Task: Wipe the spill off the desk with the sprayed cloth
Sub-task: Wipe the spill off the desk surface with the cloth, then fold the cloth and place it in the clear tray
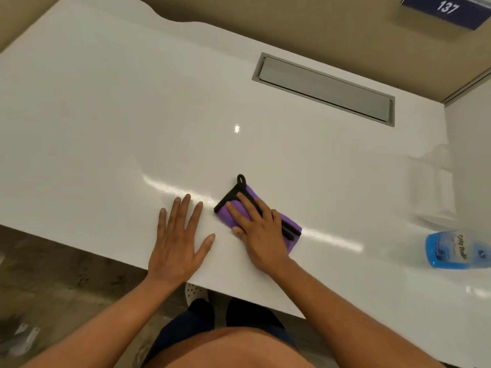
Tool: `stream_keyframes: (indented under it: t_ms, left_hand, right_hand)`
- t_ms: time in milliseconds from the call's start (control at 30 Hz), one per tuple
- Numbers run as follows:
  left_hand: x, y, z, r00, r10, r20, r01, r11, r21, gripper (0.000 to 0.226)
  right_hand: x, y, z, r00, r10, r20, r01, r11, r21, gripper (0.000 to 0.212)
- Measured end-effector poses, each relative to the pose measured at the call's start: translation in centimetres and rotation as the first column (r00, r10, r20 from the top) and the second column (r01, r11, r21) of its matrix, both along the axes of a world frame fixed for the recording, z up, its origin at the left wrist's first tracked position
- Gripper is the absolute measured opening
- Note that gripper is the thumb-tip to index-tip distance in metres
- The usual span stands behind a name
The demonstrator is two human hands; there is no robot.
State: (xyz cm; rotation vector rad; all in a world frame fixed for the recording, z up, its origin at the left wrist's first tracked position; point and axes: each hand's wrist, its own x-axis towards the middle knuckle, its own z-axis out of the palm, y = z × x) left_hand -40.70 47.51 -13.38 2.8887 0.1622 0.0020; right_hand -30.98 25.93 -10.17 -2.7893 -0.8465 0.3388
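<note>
A folded purple cloth [291,229] with black trim and a black hanging loop lies on the white desk [106,115] near its front edge. My right hand [259,229] lies palm down on top of the cloth, fingers spread and pressing it to the desk. My left hand [178,240] rests flat on the bare desk just left of the cloth, fingers apart, holding nothing. I cannot make out a spill on the glossy surface; only light glare shows around the hands.
A bottle of blue liquid [457,249] lies on the desk at the right edge. A grey cable hatch [324,88] is set into the desk at the back right. A beige partition with a blue "137" sign [446,9] stands behind.
</note>
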Motion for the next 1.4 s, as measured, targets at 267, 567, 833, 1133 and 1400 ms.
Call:
stream_keyframes:
  t_ms: [267, 567, 833, 1133, 1400]
  left_hand:
    - [0.0, 0.4, 0.9, 0.996, -0.086, 0.012, 0.087, 0.993, -0.075, 0.084]
    - [1.4, -0.4, 6.3, 0.999, -0.021, -0.037, -0.003, 0.821, -0.571, 0.068]
    - [5.5, -2.7, 11.1, 0.906, -0.198, -0.374, -0.330, 0.220, -0.918, 0.045]
    - [7.8, -4.4, 14.0, 0.845, -0.351, -0.403, -0.425, 0.016, -0.905, 0.041]
    - [11.2, -8.9, 18.1, 0.837, -0.460, -0.296, -0.307, 0.053, -0.950, 0.042]
  right_hand:
    - [-3.1, 0.1, 1.1, 0.998, -0.046, 0.047, 0.043, 0.997, 0.071, 0.056]
    - [-0.6, 1.3, 5.8, 0.709, -0.334, -0.621, 0.691, 0.508, 0.515, 0.046]
    - [-1.2, 0.4, 9.7, 0.106, 0.234, -0.967, 0.976, -0.212, 0.056, 0.022]
    - [-1.2, -3.0, 14.4, 0.319, -0.003, -0.948, 0.948, 0.014, 0.319, 0.044]
    - [0.5, -9.6, 20.1, 0.531, -0.255, -0.808, 0.842, 0.259, 0.472, 0.034]
